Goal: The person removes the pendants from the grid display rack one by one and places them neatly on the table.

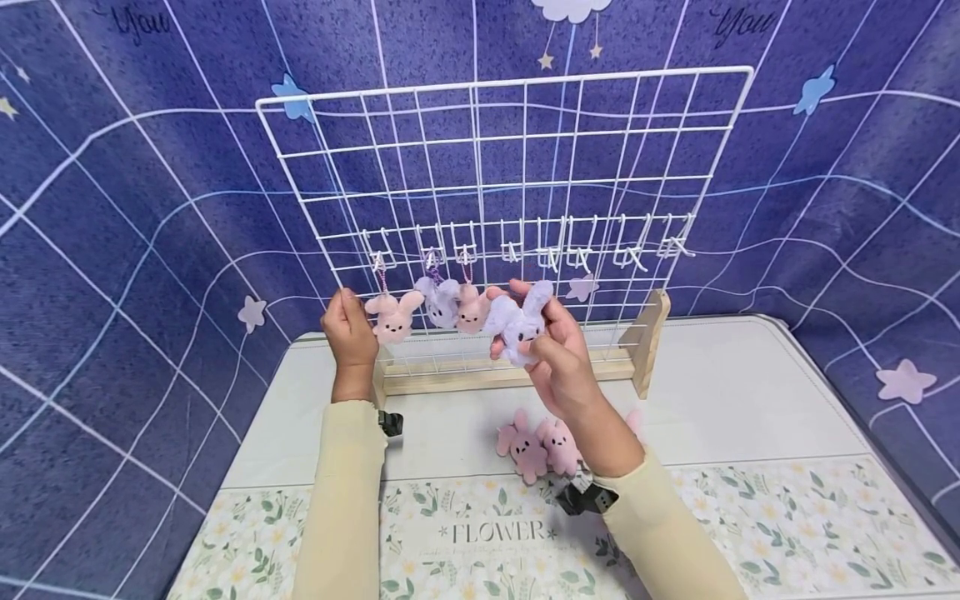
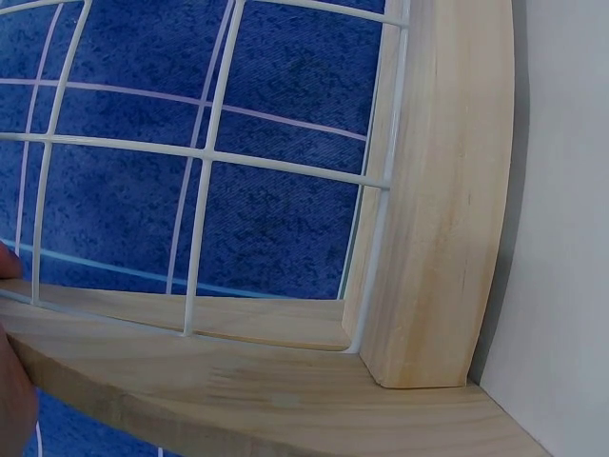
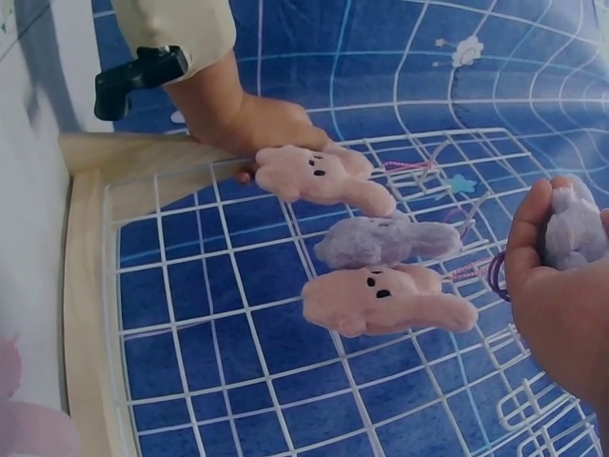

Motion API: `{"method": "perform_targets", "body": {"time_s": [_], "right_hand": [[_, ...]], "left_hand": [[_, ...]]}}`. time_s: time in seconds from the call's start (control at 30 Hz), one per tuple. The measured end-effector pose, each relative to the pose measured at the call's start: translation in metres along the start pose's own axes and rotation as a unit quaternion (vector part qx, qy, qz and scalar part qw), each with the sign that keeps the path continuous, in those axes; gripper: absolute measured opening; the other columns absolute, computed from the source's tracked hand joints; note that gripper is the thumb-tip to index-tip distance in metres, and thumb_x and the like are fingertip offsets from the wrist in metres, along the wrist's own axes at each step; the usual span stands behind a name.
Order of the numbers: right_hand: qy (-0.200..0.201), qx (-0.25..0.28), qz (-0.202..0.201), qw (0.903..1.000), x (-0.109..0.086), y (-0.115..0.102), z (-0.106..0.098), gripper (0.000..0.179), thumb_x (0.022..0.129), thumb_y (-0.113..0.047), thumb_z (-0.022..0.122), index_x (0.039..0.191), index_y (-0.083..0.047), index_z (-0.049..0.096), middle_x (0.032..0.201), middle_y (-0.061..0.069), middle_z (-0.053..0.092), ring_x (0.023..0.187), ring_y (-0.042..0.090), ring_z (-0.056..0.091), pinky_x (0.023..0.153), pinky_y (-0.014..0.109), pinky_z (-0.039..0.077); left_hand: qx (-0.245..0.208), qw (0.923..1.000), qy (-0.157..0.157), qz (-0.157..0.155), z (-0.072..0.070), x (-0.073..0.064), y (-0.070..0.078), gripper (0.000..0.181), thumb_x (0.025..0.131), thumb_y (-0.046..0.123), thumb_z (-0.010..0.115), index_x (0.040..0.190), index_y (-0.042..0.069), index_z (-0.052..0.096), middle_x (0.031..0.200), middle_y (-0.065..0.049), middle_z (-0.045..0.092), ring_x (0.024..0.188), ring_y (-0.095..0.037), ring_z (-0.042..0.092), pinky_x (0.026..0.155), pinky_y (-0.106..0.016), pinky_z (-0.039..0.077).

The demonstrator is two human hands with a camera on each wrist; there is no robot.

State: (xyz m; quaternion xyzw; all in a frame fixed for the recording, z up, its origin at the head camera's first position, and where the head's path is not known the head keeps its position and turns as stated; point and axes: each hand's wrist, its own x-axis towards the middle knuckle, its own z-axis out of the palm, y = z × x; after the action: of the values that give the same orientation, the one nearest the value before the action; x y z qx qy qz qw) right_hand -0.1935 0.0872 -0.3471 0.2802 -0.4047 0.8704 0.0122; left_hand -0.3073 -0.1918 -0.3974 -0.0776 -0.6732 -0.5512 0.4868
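Observation:
My right hand (image 1: 562,358) holds a lavender bunny plush (image 1: 517,327) between thumb and fingers, in front of the white wire grid (image 1: 525,133). To its left, a pink bunny plush (image 1: 393,318), another lavender bunny plush (image 1: 438,302) and a second pink bunny plush (image 1: 471,310) hang from hooks by cords. My left hand (image 1: 350,329) grips the wooden upright (image 2: 442,190) at the grid's left side; its fingers (image 2: 13,390) barely enter the left wrist view. In the right wrist view, a purple ring (image 3: 497,276) shows beside the right hand.
Several white hooks (image 1: 579,254) without plushes continue rightward along the grid. Pink bunny plushes (image 1: 522,450) (image 1: 558,446) lie on the table before the stand, and another pink piece (image 1: 635,422) is half hidden by my right forearm. A wooden base (image 1: 502,377) supports the grid. A blue curtain (image 1: 750,250) hangs behind.

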Motion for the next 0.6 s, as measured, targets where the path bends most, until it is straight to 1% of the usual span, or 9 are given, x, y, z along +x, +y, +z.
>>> {"method": "perform_targets", "body": {"time_s": [0.07,0.13,0.2,0.3,0.43,0.53,0.6], "right_hand": [[0.008,-0.008,0.005,0.9999,-0.001,-0.001,0.001,0.060,0.083,0.013,0.039,0.138,-0.006,0.053,0.129,0.006,0.068,0.088,0.017,0.070,0.076,0.028,0.061],[0.019,-0.018,0.012,0.9996,-0.001,-0.001,0.002,0.052,0.086,0.013,0.041,0.131,-0.009,0.055,0.120,0.004,0.068,0.085,0.017,0.071,0.076,0.029,0.062],[0.032,-0.025,0.021,0.9990,-0.001,-0.001,0.003,0.047,0.089,0.013,0.044,0.128,-0.010,0.057,0.115,0.004,0.068,0.087,0.016,0.072,0.078,0.030,0.063],[0.053,-0.035,0.032,0.9975,-0.001,0.000,0.005,0.041,0.093,0.010,0.047,0.126,-0.012,0.058,0.115,0.002,0.069,0.095,0.015,0.074,0.081,0.030,0.063],[0.077,-0.044,0.044,0.9951,-0.001,0.002,0.006,0.036,0.096,0.006,0.049,0.125,-0.012,0.059,0.118,0.000,0.068,0.104,0.014,0.071,0.088,0.033,0.063],[0.084,-0.047,0.054,0.9939,-0.002,0.003,0.006,0.033,0.098,0.005,0.049,0.124,-0.012,0.059,0.119,-0.002,0.068,0.106,0.013,0.070,0.093,0.034,0.062],[0.088,-0.053,0.061,0.9928,-0.002,0.004,0.006,0.031,0.099,0.003,0.049,0.123,-0.012,0.061,0.118,-0.002,0.068,0.104,0.013,0.072,0.095,0.032,0.061]], "left_hand": [[0.000,1.0000,0.000,0.001,0.000,0.000,0.001,0.037,0.106,0.001,0.044,0.071,-0.009,0.041,0.060,0.023,0.038,0.055,0.012,0.033,0.056,-0.012,0.024],[0.000,1.0000,0.000,0.003,0.000,0.000,-0.001,0.037,0.106,0.002,0.044,0.070,-0.008,0.041,0.060,0.023,0.038,0.055,0.012,0.033,0.056,-0.012,0.024],[0.000,1.0000,0.001,0.006,0.000,0.000,-0.002,0.037,0.106,0.001,0.044,0.070,-0.008,0.041,0.060,0.022,0.038,0.055,0.012,0.033,0.056,-0.012,0.024],[0.000,1.0000,0.001,0.009,0.000,0.000,-0.004,0.037,0.106,0.001,0.043,0.071,-0.009,0.041,0.060,0.022,0.038,0.055,0.011,0.033,0.055,-0.012,0.023],[-0.002,0.9999,0.000,0.011,0.000,0.001,-0.004,0.038,0.107,0.001,0.043,0.071,-0.011,0.042,0.060,0.023,0.037,0.055,0.012,0.033,0.055,-0.012,0.023],[0.009,0.9999,-0.006,0.010,-0.002,0.002,-0.020,0.040,0.108,0.006,0.044,0.071,-0.009,0.044,0.060,0.024,0.038,0.054,0.009,0.034,0.054,-0.014,0.025],[0.017,0.9998,-0.010,0.009,-0.003,0.002,-0.031,0.041,0.108,0.010,0.045,0.071,-0.007,0.045,0.060,0.024,0.038,0.053,0.007,0.035,0.054,-0.015,0.026]]}}
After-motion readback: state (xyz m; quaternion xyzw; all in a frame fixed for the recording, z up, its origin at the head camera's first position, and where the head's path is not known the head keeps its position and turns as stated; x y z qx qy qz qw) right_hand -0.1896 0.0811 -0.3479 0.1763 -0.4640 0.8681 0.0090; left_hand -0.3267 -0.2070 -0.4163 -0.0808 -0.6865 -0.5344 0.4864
